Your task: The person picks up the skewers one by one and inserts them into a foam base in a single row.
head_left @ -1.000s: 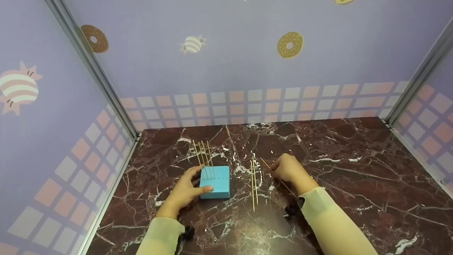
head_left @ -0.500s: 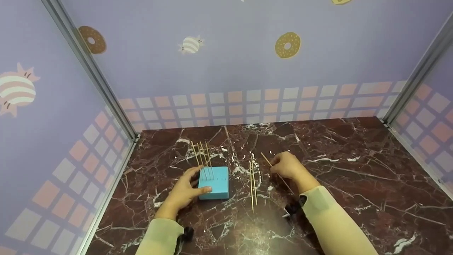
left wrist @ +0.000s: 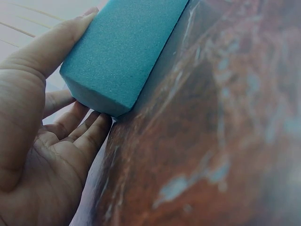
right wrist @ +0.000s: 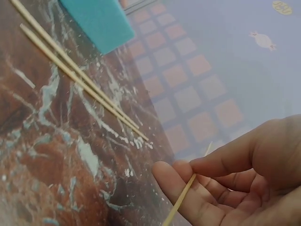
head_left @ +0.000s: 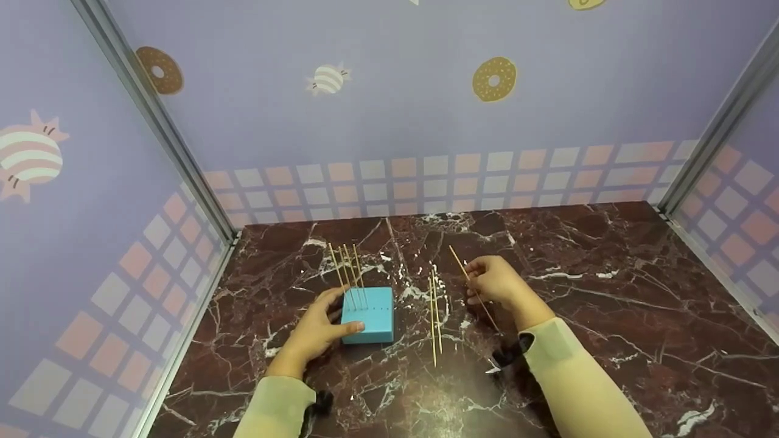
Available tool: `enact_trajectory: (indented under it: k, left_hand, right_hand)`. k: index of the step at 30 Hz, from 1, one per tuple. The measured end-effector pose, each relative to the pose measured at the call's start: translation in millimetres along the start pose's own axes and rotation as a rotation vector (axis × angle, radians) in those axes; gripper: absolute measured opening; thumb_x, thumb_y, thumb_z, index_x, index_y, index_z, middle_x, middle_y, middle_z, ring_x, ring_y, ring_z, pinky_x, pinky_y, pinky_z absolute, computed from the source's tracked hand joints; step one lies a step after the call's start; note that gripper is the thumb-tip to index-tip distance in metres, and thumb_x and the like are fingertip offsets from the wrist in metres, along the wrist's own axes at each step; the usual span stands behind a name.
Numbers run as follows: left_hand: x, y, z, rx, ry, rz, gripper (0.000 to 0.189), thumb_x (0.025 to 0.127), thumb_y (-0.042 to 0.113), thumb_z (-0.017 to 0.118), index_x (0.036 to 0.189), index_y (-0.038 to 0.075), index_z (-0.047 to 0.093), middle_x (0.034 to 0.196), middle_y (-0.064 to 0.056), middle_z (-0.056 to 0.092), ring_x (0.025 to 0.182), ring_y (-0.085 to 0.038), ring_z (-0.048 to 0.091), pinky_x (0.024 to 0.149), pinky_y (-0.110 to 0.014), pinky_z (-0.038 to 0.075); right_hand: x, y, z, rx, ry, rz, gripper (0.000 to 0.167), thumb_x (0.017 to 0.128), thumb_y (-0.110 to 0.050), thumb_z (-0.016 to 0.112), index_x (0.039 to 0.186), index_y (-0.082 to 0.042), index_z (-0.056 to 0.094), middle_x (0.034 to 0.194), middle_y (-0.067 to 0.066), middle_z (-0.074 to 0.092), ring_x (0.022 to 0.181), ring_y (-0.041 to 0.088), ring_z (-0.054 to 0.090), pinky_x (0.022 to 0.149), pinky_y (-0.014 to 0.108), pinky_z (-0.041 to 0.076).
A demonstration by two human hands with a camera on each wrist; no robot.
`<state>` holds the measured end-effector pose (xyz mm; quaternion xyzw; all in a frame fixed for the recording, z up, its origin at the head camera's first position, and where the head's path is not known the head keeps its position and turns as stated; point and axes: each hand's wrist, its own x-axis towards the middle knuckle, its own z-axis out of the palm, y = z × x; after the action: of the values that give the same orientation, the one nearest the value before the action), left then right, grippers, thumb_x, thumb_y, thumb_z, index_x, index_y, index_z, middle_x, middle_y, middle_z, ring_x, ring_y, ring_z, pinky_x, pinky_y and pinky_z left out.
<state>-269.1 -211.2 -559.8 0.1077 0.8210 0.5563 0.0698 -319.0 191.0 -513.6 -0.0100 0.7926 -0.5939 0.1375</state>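
My left hand (head_left: pixel 313 331) grips the left side of a light blue foam block (head_left: pixel 378 326), thumb over its front top edge. In the left wrist view the fingertips reach under the lower edge of the block (left wrist: pixel 122 52). Several thin bamboo skewers (head_left: pixel 359 267) stand in the block, leaning slightly left, with a row of small holes to their right. Right of the block, my right hand (head_left: pixel 496 283) pinches another bamboo skewer (head_left: pixel 457 259) between thumb and fingers. It slants across the hand; the right wrist view shows the pinched skewer (right wrist: pixel 181 200) below the thumb.
Two loose skewers (head_left: pixel 433 322) lie nearly parallel on the dark red marbled tabletop (head_left: pixel 608 340), between the block and my right hand. White crumbs (head_left: pixel 447 304) are scattered around them. Patterned lilac panels (head_left: pixel 414 109) enclose the back and sides.
My right hand has turned the skewer more upright, its tip rising further above the fingers. My left hand and the block stay in place.
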Motion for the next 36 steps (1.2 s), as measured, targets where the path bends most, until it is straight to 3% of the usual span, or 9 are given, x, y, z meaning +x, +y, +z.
enact_trajectory:
  k: [5,12,17,25,32,36]
  left_hand:
    - [0.0,0.3,0.1,-0.004,0.001,-0.002,0.106,0.088,0.031,0.099,0.175,0.007,0.043,0.180,-0.024,0.035,0.164,-0.059,0.040,0.136,-0.064,0.040]
    - [-0.7,0.1,-0.3,0.004,-0.003,0.003,0.106,0.089,0.031,0.099,0.175,0.007,0.043,0.180,-0.024,0.035,0.164,-0.060,0.039,0.135,-0.066,0.041]
    - [-1.3,0.2,-0.7,0.009,-0.007,-0.007,0.106,0.090,0.033,0.099,0.176,0.009,0.042,0.181,-0.023,0.034,0.165,-0.059,0.038,0.135,-0.066,0.041]
    - [-1.4,0.8,-0.6,0.004,-0.012,-0.008,0.106,0.089,0.032,0.099,0.176,0.009,0.041,0.182,-0.023,0.034,0.165,-0.059,0.038,0.136,-0.065,0.041]
    - [-0.1,0.0,0.1,0.002,-0.006,0.001,0.105,0.090,0.034,0.098,0.176,0.009,0.042,0.182,-0.023,0.034,0.165,-0.058,0.039,0.136,-0.065,0.041]
    - [-0.2,-0.4,-0.2,0.000,-0.005,0.001,0.105,0.091,0.033,0.098,0.175,0.008,0.042,0.181,-0.023,0.036,0.164,-0.058,0.041,0.135,-0.064,0.042]
  right_hand:
    - [0.5,-2.0,-2.7,0.062,0.010,-0.019,0.038,0.106,0.013,0.057,0.144,0.018,0.055,0.105,0.012,0.061,0.083,0.019,0.067,0.077,0.035,0.073]
    - [-3.0,-9.9,-4.6,0.098,-0.018,-0.061,0.028,0.102,0.012,0.063,0.131,0.012,0.063,0.097,0.004,0.064,0.087,0.018,0.070,0.082,0.033,0.072]
    - [-5.6,-15.9,-5.1,0.108,-0.014,-0.093,0.023,0.099,0.011,0.066,0.119,0.002,0.071,0.095,-0.001,0.066,0.089,0.012,0.067,0.077,0.023,0.065]
    - [-8.1,-19.6,-2.5,0.211,0.024,-0.145,0.022,0.097,0.014,0.064,0.112,-0.001,0.070,0.092,-0.002,0.067,0.072,0.008,0.058,0.061,0.017,0.050]
    - [-10.3,-23.4,-1.6,0.244,0.077,-0.173,0.019,0.100,0.009,0.073,0.117,0.002,0.069,0.097,-0.003,0.064,0.080,0.008,0.063,0.071,0.019,0.061]
    - [-10.4,-25.1,0.7,0.259,0.085,-0.185,0.017,0.100,0.008,0.074,0.112,-0.004,0.072,0.096,-0.004,0.065,0.081,0.008,0.062,0.071,0.020,0.061]
